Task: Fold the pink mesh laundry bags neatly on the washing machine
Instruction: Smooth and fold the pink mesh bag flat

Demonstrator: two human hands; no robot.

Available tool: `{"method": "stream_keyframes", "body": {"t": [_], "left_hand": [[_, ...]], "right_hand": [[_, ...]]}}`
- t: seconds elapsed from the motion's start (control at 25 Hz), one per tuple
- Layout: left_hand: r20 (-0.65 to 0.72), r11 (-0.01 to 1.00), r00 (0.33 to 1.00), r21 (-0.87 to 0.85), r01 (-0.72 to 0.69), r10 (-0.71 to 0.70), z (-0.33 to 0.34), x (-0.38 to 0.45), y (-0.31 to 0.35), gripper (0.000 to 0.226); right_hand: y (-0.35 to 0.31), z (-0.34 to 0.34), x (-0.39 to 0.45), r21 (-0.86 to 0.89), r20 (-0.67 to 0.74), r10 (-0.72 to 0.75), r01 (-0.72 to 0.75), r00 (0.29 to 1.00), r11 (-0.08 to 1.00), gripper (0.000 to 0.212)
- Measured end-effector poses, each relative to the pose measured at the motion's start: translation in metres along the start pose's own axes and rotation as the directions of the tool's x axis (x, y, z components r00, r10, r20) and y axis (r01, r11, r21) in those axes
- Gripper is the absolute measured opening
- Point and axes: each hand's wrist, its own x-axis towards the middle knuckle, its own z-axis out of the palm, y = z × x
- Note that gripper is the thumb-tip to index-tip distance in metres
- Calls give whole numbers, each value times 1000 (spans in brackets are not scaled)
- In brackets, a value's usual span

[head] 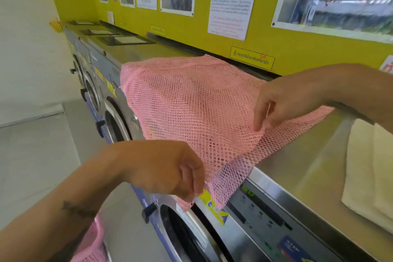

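A pink mesh laundry bag [187,104] is spread over the steel top of the washing machine [314,155], and its left and front parts hang past the edge. My left hand [170,168] pinches the bag's front lower corner, in front of the machine's face. On the bag's right side my right hand [276,106] pinches the mesh just above the machine top. More pink mesh [93,242] shows at the bottom left, under my left forearm.
A folded cream cloth [370,170] lies on the machine top at the right. Round doors [187,236] and a control panel [261,215] face left below the bag. More washers [89,83] line the yellow wall [191,27], which carries posters.
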Motion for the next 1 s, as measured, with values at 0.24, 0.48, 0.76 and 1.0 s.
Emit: {"method": "stream_keyframes", "body": {"t": [0.24,0.48,0.76,1.0], "left_hand": [[-376,996,923,15,-86,85,-5,24,4,7],[-652,955,732,296,7,197,26,54,24,30],[-661,958,726,286,8,191,20,46,27,19],[-592,977,791,212,-35,157,-6,32,41,15]], "right_hand": [[5,13,-9,8,-33,107,-107,994,994,36],[13,38,0,-101,-184,26,-45,983,994,14],[19,36,4,-31,-71,61,-64,996,998,15],[12,19,-5,-90,-146,36,-49,989,995,11]]}}
